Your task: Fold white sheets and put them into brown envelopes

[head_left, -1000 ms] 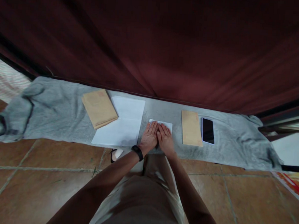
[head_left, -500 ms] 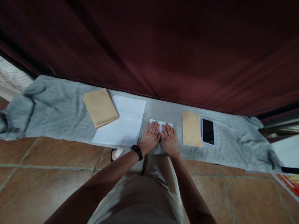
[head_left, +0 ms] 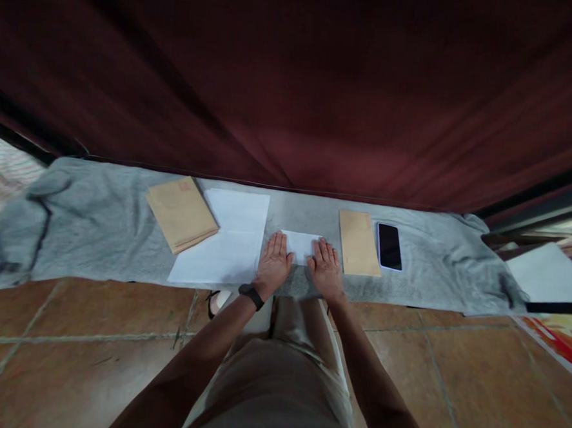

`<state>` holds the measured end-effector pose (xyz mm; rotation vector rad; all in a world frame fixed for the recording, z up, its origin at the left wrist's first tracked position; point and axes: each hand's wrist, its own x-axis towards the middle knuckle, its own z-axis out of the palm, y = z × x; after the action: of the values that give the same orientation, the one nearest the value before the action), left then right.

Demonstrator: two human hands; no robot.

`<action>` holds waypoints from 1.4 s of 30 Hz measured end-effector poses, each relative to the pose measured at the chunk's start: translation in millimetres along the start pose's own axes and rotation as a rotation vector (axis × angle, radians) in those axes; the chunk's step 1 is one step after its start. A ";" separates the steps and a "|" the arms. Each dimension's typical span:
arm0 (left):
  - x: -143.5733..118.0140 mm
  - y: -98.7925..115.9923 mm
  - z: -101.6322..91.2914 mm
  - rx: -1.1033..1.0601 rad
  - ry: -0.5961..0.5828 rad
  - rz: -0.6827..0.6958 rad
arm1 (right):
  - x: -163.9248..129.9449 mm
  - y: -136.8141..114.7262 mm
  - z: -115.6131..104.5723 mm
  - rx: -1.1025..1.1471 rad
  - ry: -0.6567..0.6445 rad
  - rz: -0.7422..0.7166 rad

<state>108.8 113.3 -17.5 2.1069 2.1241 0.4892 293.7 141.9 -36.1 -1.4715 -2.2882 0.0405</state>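
Paper: small folded white paper sheet [head_left: 301,246] lying flat on the long grey cloth [head_left: 110,229] that we have spread over the tiled floor, straight ahead of our knees and between our two hands.
Left hand: our left hand [head_left: 273,265] lies palm down with fingers flat and spread, gripping nothing; its fingertips press the paper's left edge. A black wristband [head_left: 250,296] sits on that wrist.
Right hand: our right hand [head_left: 326,272] lies palm down as well, fingers extended and flat, holding nothing, resting on the paper's right edge. Both our forearms reach forward from our lap and angle inward.
White sheets: one larger stack of plain white sheets [head_left: 226,249] lies just beside our left hand; we cannot count the sheets in it.
Brown envelopes: one stack of brown paper envelopes [head_left: 180,213] overlaps the far left corner of the white sheets, and one single brown paper envelope [head_left: 358,243] lies just right of our right hand.
Writing: faint reddish marks show on the envelopes, too small for us to read.
Phone: one black smartphone [head_left: 389,246], screen dark, lies just beside the single envelope.
Backdrop: dark red curtain [head_left: 294,85] hangs behind the cloth.
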 end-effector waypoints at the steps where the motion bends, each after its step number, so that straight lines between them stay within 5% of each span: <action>1: -0.3 -0.2 0.5 -0.003 0.005 -0.011 | -0.8 1.0 -0.3 -0.001 0.002 0.006; 10: -6.5 2.1 -4.5 -0.006 0.076 -0.062 | -2.6 4.3 -3.1 0.015 0.007 0.019; 17: -29.5 28.3 -5.6 -0.008 -0.022 0.179 | -2.3 3.2 -5.3 0.006 -0.003 0.016; 27: -48.6 9.2 -13.8 -0.027 0.030 -0.008 | -1.4 1.7 -8.8 0.011 -0.019 0.029; 42: 27.7 -8.8 -18.1 -0.605 0.048 -0.536 | -1.2 0.7 -8.3 -0.002 -0.014 0.037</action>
<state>94.1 138.1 1.0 1.1671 2.0850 0.9541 297.6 139.5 -29.1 -1.5193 -2.2728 0.0591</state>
